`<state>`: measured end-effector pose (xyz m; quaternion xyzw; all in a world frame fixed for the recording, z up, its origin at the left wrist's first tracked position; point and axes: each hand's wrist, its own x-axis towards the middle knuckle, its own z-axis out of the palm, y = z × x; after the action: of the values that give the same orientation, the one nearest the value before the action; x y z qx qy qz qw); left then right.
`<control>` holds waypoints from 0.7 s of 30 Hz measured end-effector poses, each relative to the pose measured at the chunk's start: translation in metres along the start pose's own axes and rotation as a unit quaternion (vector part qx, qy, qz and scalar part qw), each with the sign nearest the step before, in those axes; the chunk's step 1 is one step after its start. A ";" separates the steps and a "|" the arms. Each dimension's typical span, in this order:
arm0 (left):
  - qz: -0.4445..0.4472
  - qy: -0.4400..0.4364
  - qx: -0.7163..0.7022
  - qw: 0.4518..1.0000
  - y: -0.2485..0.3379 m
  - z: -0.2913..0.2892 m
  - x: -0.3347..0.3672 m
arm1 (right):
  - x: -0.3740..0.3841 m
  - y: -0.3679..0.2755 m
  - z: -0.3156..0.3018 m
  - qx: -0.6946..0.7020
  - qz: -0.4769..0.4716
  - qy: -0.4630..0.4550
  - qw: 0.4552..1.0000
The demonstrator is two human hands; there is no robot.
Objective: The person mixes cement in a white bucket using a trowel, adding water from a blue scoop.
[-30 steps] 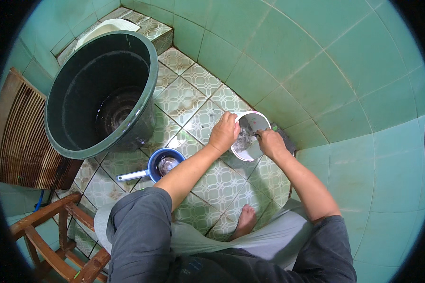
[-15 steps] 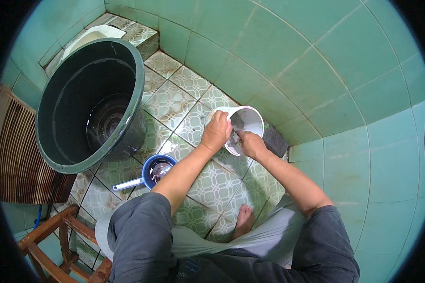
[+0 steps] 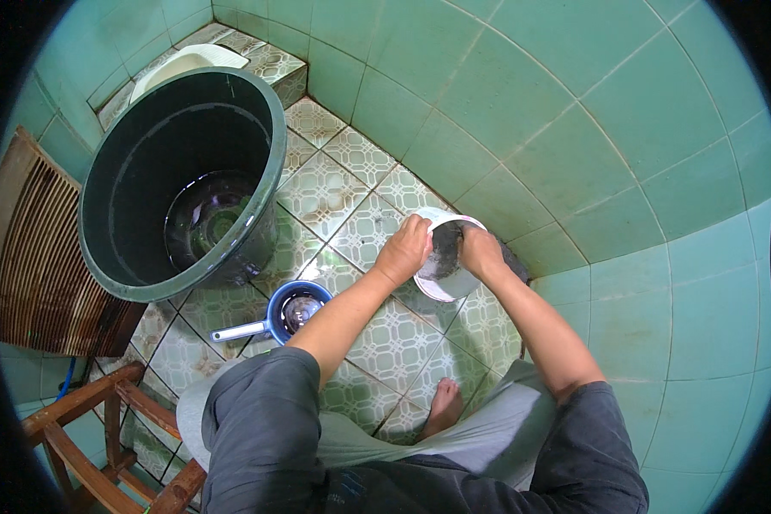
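A small white pail point(image 3: 444, 288) is tipped toward me on the tiled floor, and grey, murky wet matter shows inside it. With its fingers wrapped over the near-left part of the rim, my left hand point(image 3: 405, 251) grips the pail. My right hand point(image 3: 481, 254) reaches into the mouth against the right inner wall. Its fingers are curled, and whatever they hold is hidden. A dark grey block point(image 3: 514, 261) sits behind the pail by the wall, partly covered by my right hand.
A blue dipper point(image 3: 298, 308) with water in it rests left of my left forearm. The large dark green tub point(image 3: 270, 163) beyond it holds shallow water. A ribbed wooden washboard point(image 3: 56, 257) leans at far left, above a wooden stool point(image 3: 86, 437). Green tiled walls point(image 3: 522, 111) enclose the corner.
My right hand has moved up and deeper along the pail's right inner wall. The left hand keeps its hold on the rim. The whole view has shifted slightly.
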<state>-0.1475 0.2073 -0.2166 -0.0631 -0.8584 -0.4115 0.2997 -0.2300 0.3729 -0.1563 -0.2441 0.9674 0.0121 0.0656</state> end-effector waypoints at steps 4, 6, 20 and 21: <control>0.006 0.004 0.005 1.000 -0.001 0.001 -0.002 | 0.001 -0.013 0.010 -0.021 -0.065 -0.010 0.998; -0.008 0.017 0.013 1.000 -0.005 0.000 -0.002 | -0.013 -0.020 0.013 0.004 -0.158 -0.012 0.987; -0.031 0.032 0.018 0.999 -0.019 -0.001 -0.002 | -0.012 -0.023 -0.016 -0.038 -0.048 -0.111 0.992; -0.030 0.030 0.019 0.999 -0.019 -0.001 -0.002 | -0.011 -0.023 -0.014 -0.029 -0.035 -0.089 0.995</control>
<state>-0.1521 0.1942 -0.2303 -0.0191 -0.8579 -0.4061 0.3141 -0.2118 0.3572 -0.1410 -0.2780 0.9477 0.0597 0.1448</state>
